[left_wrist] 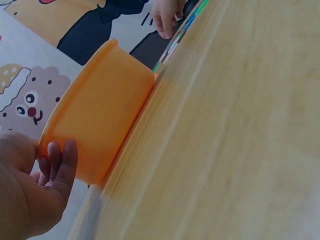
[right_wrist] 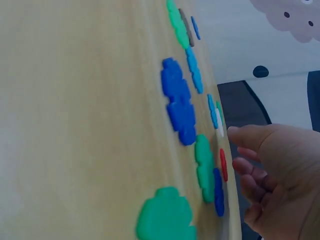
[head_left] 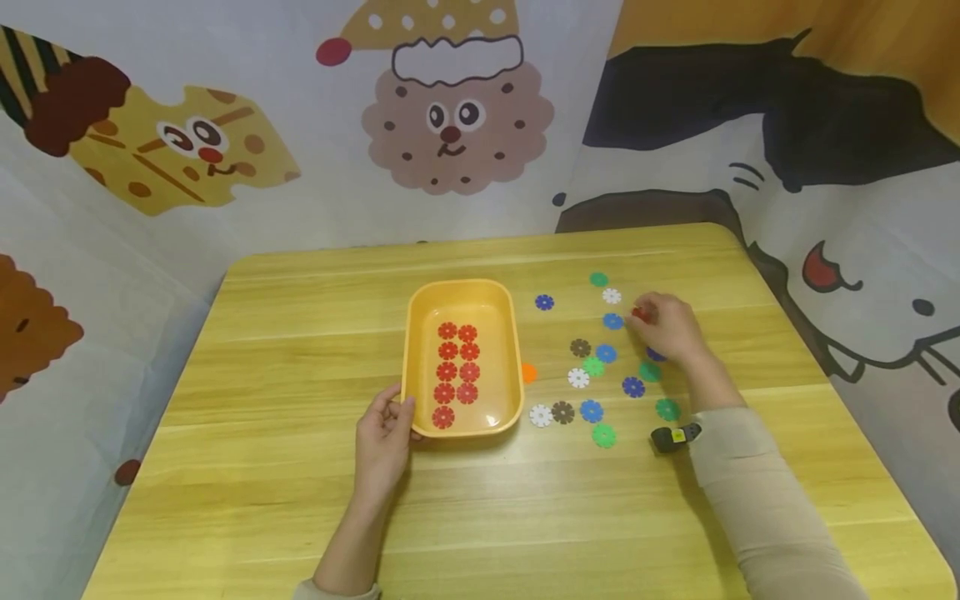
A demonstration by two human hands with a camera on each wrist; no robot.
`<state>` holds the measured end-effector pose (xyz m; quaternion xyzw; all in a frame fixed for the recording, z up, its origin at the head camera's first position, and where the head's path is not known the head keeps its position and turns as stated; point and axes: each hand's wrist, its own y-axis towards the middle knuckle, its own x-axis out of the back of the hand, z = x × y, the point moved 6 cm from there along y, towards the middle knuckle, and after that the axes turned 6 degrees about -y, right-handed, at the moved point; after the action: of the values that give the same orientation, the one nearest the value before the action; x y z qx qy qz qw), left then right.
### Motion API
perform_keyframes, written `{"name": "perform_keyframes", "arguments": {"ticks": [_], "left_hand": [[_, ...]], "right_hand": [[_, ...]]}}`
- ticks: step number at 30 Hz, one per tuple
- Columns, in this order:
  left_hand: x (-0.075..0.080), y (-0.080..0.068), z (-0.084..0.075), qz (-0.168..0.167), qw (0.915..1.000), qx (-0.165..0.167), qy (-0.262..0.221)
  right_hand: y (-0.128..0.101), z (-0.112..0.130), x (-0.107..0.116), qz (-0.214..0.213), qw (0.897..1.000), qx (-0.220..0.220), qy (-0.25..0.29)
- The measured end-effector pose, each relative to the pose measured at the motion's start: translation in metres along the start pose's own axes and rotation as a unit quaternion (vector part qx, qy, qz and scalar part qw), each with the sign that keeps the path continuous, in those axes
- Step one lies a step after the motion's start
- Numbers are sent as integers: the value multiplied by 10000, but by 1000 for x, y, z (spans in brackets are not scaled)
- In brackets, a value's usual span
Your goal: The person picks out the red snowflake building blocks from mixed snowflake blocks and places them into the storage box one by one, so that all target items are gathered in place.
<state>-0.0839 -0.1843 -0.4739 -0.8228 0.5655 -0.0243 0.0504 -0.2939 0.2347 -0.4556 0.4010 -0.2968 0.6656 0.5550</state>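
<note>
While the left hand (head_left: 384, 437) grips the near left corner of the orange tray (head_left: 417, 333), thumb over the rim and fingers curled against the outer wall, the right hand (head_left: 667, 327) rests on the table (head_left: 285, 467) right of the tray, fingertips pinching a red disc (head_left: 639, 314). Nine red discs (head_left: 456, 372) lie in two columns inside the tray. Green, blue, white and brown discs (head_left: 592, 392) lie scattered between tray and right hand; an orange disc (head_left: 529, 373) touches the tray's right wall.
</note>
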Motion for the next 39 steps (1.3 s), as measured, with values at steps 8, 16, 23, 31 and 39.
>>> {"name": "perform_keyframes", "arguments": {"ticks": [8, 16, 23, 31, 39], "left_hand": [[0, 0, 0, 8, 10000, 61, 39], [1, -1, 0, 15, 9999, 97, 87], [0, 0, 0, 8, 10000, 45, 67], [1, 0, 0, -5, 9999, 121, 47], [1, -1, -1, -13, 9999, 145, 84]], "right_hand": [[-2, -11, -2, 184, 9989, -339, -255], [-2, -19, -5, 450, 9976, -454, -249], [-3, -22, -6, 1111, 9914, -691, -70], [-5, -16, -6, 961, 9937, -558, 172], [-6, -10, -8, 988, 9951, -84, -40]]}}
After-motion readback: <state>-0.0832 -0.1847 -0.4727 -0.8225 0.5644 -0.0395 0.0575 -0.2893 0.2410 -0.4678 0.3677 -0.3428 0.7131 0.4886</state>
